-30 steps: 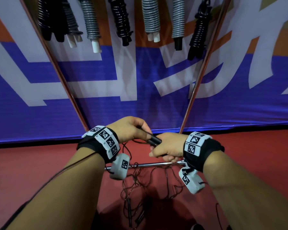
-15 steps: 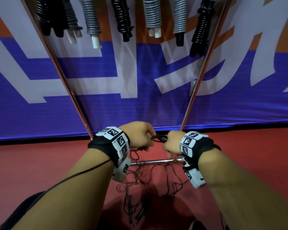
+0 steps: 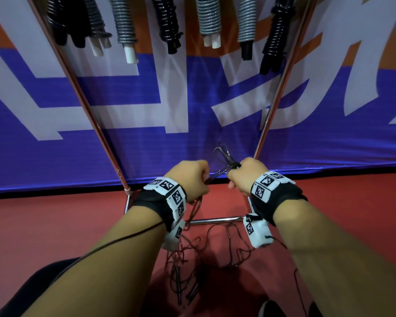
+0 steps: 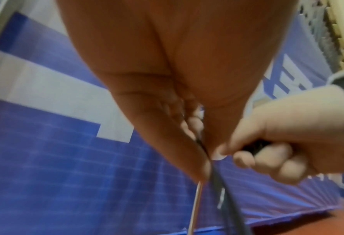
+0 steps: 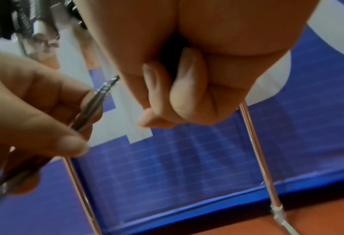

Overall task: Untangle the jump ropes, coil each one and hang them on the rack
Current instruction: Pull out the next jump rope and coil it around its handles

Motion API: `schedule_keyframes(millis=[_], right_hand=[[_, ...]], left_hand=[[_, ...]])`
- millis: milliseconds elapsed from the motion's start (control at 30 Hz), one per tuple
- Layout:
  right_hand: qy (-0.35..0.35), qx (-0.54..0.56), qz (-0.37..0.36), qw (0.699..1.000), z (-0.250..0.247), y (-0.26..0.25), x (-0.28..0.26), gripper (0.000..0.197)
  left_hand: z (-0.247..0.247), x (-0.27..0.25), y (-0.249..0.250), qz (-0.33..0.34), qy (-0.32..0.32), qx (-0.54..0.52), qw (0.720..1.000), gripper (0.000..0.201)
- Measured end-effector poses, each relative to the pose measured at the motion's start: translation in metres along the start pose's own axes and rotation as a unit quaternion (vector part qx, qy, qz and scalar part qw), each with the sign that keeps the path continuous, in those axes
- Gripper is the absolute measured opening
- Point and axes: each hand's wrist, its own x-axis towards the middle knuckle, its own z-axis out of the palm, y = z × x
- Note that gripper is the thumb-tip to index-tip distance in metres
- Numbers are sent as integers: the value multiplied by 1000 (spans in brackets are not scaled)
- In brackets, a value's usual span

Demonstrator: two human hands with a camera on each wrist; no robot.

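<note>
A thin dark jump rope (image 3: 217, 173) runs taut between my two hands, low in front of the rack. My left hand (image 3: 193, 179) pinches a few strands of the cord (image 5: 95, 101) in curled fingers. My right hand (image 3: 244, 176) is wrapped round the black handle (image 3: 235, 166), and a small loop of cord (image 3: 222, 152) sticks up past its knuckles. More cord hangs from my left hand down to a tangled heap (image 3: 192, 259) on the red floor, where other dark handles (image 3: 193, 294) lie. In the left wrist view the handle (image 4: 256, 147) shows between my right fingers.
The chrome rack has two slanted poles (image 3: 85, 106) (image 3: 277, 94) and a low crossbar (image 3: 215, 221). Several coiled ropes (image 3: 167, 21) in black and grey hang across its top. A blue and white banner (image 3: 192, 115) stands behind it. My shoe (image 3: 270, 310) is at the bottom edge.
Both hands have risen and moved away from me toward the banner. They have drawn slightly apart, and a loop of cord now pokes up beyond my right hand.
</note>
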Motion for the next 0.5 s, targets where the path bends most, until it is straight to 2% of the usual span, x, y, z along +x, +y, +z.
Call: schedule_keyframes(millis=[67,133,200,267,400,467,500], right_hand=[[5,102,22,995,-2,1,2,25],[7,189,29,982,-2,2,5,23],[4,224,17,974,0,2,8,15],[-4,247,10,969,2,1,11,9],[3,252,11,968,1,3,12,9],[16,234,-1,972,-2,3,9,10],[19,215,-12,976,-3,2,6,11]], left_hand=[[0,4,2,5,63,22,998,14],[-1,7,7,12,107,-7,994,11],[-2,9,11,23,149,-23,988,13],[-3,8,12,41,163,-56,984,17],[-11,2,11,50,74,-191,978,34],[-16,-1,14,71,17,-281,957,41],[-18,-3,17,72,-9,-342,937,44]])
